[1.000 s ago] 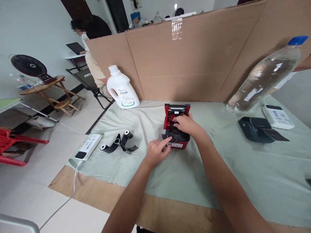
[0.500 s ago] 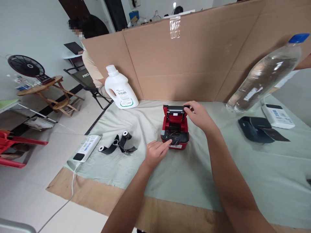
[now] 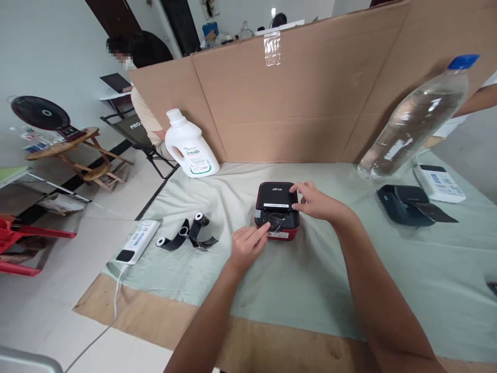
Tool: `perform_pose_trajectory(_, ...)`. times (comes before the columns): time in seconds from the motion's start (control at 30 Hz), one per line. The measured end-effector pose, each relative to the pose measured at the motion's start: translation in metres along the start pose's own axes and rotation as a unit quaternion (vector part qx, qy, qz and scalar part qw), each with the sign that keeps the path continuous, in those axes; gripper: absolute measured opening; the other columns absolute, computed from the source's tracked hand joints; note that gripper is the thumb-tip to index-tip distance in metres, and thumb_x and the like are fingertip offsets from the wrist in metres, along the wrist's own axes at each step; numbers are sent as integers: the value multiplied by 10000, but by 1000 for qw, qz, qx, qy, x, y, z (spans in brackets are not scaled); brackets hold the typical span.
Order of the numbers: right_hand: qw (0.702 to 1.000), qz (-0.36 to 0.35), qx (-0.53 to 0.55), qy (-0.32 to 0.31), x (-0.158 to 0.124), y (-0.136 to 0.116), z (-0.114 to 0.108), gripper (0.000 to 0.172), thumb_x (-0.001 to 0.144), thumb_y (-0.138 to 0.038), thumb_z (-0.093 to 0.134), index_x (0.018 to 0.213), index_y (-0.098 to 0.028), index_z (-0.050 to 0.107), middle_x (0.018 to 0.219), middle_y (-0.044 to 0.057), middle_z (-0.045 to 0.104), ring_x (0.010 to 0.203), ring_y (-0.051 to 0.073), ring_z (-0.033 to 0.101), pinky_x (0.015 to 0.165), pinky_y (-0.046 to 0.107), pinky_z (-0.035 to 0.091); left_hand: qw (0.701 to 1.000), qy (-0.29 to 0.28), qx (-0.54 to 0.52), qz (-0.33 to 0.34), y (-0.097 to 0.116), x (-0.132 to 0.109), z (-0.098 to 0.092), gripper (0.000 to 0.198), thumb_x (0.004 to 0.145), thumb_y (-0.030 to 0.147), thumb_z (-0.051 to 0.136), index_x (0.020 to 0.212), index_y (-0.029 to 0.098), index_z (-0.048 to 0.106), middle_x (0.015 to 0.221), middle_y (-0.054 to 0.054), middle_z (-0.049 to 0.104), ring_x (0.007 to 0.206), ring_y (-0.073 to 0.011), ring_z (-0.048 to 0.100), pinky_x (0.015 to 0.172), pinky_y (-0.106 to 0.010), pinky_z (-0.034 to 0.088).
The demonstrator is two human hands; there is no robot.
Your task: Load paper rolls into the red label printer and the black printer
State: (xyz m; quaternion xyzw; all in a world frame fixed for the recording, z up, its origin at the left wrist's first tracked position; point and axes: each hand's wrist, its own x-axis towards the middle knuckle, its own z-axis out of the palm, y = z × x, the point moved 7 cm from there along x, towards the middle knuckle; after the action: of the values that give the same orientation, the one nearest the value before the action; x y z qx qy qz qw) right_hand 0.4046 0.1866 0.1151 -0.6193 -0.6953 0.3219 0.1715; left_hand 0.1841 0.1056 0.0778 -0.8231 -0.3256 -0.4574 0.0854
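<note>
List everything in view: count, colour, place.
Device: 1, red and black, centre
Rolls: about 3, black, left
Slim units: 2, white, left and right
Gadget: 1, black, right
Jug: 1, white, back left
Bottle: 1, clear, back right
Cardboard: 1, brown, behind
Cloth: 1, pale green, tabletop
Fan: 1, black, far left
Furniture: several, mixed colours, left
Person: 1, beige clothing, background left
Another's arm: 1, right edge
Left hand: 1, bare, at device's front
Right hand: 1, bare, at device's right side

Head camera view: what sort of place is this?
Probably a shared indoor workroom, though a home can't be ruled out. A cardboard screen stands behind the cloth-draped wooden table, and beyond it another person is near an open laptop.
</note>
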Motion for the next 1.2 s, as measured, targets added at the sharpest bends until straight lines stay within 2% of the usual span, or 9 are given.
perform_pose_trajectory(0.13,997,12,51,-48,-3,2,-1,658,884,-327,627,1503,-269,410,1402,145,555,1089,275,658,929,423,557,997,27,-11,-72,-12,5,-5,548,962,313,649,1484,213,511,1056,-110,711,942,-217,665,837,-340,560)
perform_pose_trajectory(0.23,988,30,96,-114,-6,3,3,709,886,-379,638,1538,-334,361,1298,115,665,978,260,697,757,370,592,992,-38,-36,-113,-23,7,2,719,966,409,634,1597,239,334,1372,-160,632,1180,-276,612,985,-436,537)
perform_pose_trajectory(0.33,983,37,123,-131,-6,4,4,715,879,-390,653,1532,-358,363,1234,105,710,888,239,721,674,338,592,980,-108,-86,-145,-30,6,11,810,972,404,621,1644,259,192,1491,-154,563,1260,-289,572,1041,-470,504)
perform_pose_trajectory(0.47,980,40,144,-130,-3,7,6,711,875,-376,657,1523,-355,366,1225,103,719,889,250,738,644,342,599,979,-107,-108,-139,-29,7,10,699,974,364,624,1595,251,324,1466,-146,587,1263,-286,577,1048,-473,486)
perform_pose_trajectory(0.6,979,22,153,-129,-1,9,6,697,871,-370,667,1509,-341,389,1201,103,729,868,244,745,629,333,600,988,-80,-95,-97,-20,8,7,357,999,297,580,1351,243,611,1320,-116,687,1149,-255,622,981,-437,503)
perform_pose_trajectory(0.7,980,6,153,-127,-1,8,4,669,870,-354,672,1488,-329,418,1135,96,744,835,231,746,611,311,590,992,-68,-72,-83,-14,8,6,247,990,280,585,1215,237,677,1298,-114,696,1081,-242,625,939,-414,501)
perform_pose_trajectory(0.87,979,1,155,-135,-2,6,4,668,879,-344,659,1494,-326,399,1119,95,738,857,234,746,613,309,594,987,-65,-68,-129,-16,9,5,412,961,332,622,1355,226,566,1496,-155,557,1207,-279,546,1033,-456,446)
perform_pose_trajectory(1.0,978,18,150,-142,-1,7,7,677,883,-330,643,1502,-336,369,1193,107,709,926,252,740,616,316,604,974,-105,-88,-183,-23,8,11,620,931,355,645,1497,220,430,1452,-145,586,1301,-304,476,1113,-481,386)
perform_pose_trajectory(1.2,982,42,148,-114,1,5,12,730,842,-279,654,1505,-315,352,1147,100,691,850,238,721,581,326,611,970,-90,-99,-204,-26,10,14,556,898,380,650,1413,229,505,1350,-124,639,1236,-302,545,1083,-478,403)
